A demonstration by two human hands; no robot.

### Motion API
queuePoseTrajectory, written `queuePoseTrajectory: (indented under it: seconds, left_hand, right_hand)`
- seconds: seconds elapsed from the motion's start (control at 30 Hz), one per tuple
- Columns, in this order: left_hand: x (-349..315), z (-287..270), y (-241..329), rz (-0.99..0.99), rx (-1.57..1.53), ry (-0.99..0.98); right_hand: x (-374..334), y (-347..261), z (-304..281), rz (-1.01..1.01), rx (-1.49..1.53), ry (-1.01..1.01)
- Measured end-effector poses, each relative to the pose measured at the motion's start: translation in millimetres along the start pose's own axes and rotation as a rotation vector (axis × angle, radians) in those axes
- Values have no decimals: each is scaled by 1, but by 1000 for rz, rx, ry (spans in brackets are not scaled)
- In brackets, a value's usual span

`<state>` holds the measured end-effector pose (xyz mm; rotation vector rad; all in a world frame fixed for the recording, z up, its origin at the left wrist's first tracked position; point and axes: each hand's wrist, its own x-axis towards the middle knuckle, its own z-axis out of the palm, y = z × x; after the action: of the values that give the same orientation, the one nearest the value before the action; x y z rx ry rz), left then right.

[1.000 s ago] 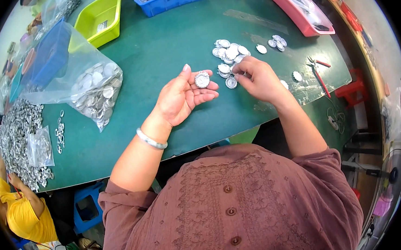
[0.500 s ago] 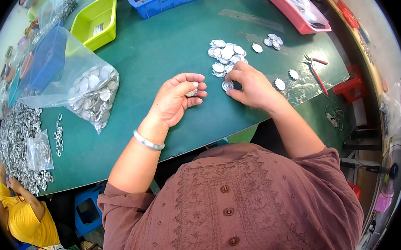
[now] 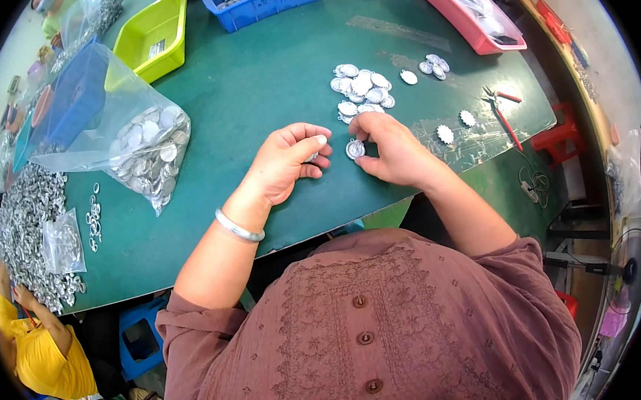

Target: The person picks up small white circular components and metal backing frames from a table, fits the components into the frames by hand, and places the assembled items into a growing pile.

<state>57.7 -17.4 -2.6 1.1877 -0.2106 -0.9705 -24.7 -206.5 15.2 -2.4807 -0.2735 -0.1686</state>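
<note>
My left hand (image 3: 292, 159) is closed, with the thumb pressed over curled fingers on a small silver metal piece (image 3: 313, 157). Most of that piece is hidden by the thumb and fingers. To its right, my right hand (image 3: 391, 147) grips a round silver medallion (image 3: 355, 149) between thumb and fingertips, its patterned face upward. Whether the medallion touches the table is hard to tell. Just beyond the right hand lies a loose pile of oval silver medallions (image 3: 361, 85), some showing plain pale faces.
Several medallions (image 3: 434, 66) and two scalloped discs (image 3: 444, 133) lie rightward, near red-handled pliers (image 3: 507, 120). Leftward sit a clear bag of discs (image 3: 150, 149) and a heap of metal parts (image 3: 32, 227). Green (image 3: 149, 41), blue (image 3: 266, 7) and pink (image 3: 471, 15) trays stand farther off. A yellow-sleeved person works lower left.
My right hand has drawn slightly left and nearer to me with the round medallion, away from the pile. My left hand's thumb has shifted over the metal piece, covering more of it.
</note>
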Motion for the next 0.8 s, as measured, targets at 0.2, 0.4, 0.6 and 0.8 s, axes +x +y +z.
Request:
queuePoseTrajectory:
  seconds: [0.2,0.4,0.6,0.8]
  left_hand:
    - [-2,5,-1,-1,85,-42]
    - [-2,3,-2,94,45,-48]
    - [-4,4,-1,127,26,-48]
    - [-3,1,-3,163,-17,-83]
  right_hand:
    - [4,-13,5,-84,117,150]
    - [8,-20,7,-113,241,224]
    - [8,-8,9,282,811,92]
    - [8,-12,5,403,1003,97]
